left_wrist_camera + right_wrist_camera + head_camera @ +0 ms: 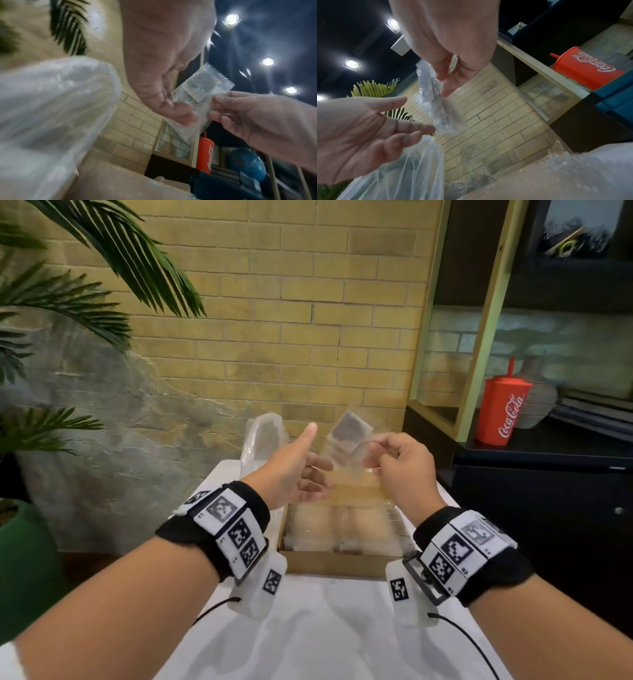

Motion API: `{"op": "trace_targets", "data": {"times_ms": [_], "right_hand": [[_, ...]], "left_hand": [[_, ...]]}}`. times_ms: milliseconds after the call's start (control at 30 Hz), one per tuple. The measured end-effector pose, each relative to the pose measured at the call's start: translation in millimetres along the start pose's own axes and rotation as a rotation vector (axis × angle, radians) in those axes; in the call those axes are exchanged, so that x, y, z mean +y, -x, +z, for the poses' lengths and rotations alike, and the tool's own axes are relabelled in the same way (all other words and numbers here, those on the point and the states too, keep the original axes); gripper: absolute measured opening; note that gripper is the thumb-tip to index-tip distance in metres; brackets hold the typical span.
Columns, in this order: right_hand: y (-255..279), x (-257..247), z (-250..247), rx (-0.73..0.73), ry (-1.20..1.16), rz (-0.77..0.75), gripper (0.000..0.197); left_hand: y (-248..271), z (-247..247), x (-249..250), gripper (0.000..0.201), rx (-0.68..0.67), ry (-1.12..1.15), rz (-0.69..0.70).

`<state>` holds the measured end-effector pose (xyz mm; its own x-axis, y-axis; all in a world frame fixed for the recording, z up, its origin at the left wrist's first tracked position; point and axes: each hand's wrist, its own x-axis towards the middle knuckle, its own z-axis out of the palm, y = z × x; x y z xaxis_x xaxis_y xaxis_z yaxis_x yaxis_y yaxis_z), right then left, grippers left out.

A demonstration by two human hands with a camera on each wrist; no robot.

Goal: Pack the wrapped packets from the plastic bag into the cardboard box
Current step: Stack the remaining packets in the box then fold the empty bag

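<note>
A clear wrapped packet (347, 438) with a dark square inside hangs in the air above the cardboard box (334, 564). My right hand (394, 458) pinches its right edge between thumb and fingers; the same packet (199, 88) (435, 104) shows in both wrist views. My left hand (301, 470) is beside it, fingers straight, thumb up, fingertips touching or nearly touching the packet's lower left. The box holds several wrapped packets (342, 529). The plastic bag (262, 440) stands behind the box at the left, also large in the left wrist view (51, 108).
The box sits on a white table (325, 628). A red Coca-Cola cup (501, 412) stands on a dark cabinet (548, 491) to the right. A brick wall is behind, a potted palm (51, 302) at the left.
</note>
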<state>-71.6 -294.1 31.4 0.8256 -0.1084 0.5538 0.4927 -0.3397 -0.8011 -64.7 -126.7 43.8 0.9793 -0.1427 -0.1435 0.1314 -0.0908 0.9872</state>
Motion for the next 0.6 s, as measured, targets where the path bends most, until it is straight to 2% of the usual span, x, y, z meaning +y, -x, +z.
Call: {"op": "trace_targets", "data": {"times_ms": [67,100,167,233,267,367,433,500,600], "right_hand": [[4,4,0,-0.024,0.111,-0.139,0.018],[7,5,1,-0.046,0.166,-0.202,0.016],[11,11,1,-0.093,0.234,-0.3,0.012],[12,18,2,-0.138,0.27,-0.336,0.016],[13,21,1,-0.161,0.277,-0.329,0.019],[13,25,1,-0.222,0.255,-0.223,0.029],[12,29,0,-0.317,0.288,-0.068,0.053],[13,34,-2,-0.526,0.542,0.047,0.067],[21,44,1,-0.858,0.884,0.107,0.087]], "left_hand": [[-4,1,-2,0.074,-0.151,0.23,-0.05],[-3,2,-2,0.065,-0.199,0.326,-0.043],[-3,5,-3,0.037,-0.23,0.425,-0.009],[-3,10,-4,0.008,-0.197,0.396,0.027],[-5,13,-6,0.006,-0.169,0.379,0.053],[-10,18,-12,0.021,-0.074,0.342,0.115],[-14,16,-17,0.025,-0.033,0.33,0.124],[-18,13,-20,0.029,-0.001,0.317,0.122],[-22,9,-21,0.032,0.017,0.288,0.139]]}}
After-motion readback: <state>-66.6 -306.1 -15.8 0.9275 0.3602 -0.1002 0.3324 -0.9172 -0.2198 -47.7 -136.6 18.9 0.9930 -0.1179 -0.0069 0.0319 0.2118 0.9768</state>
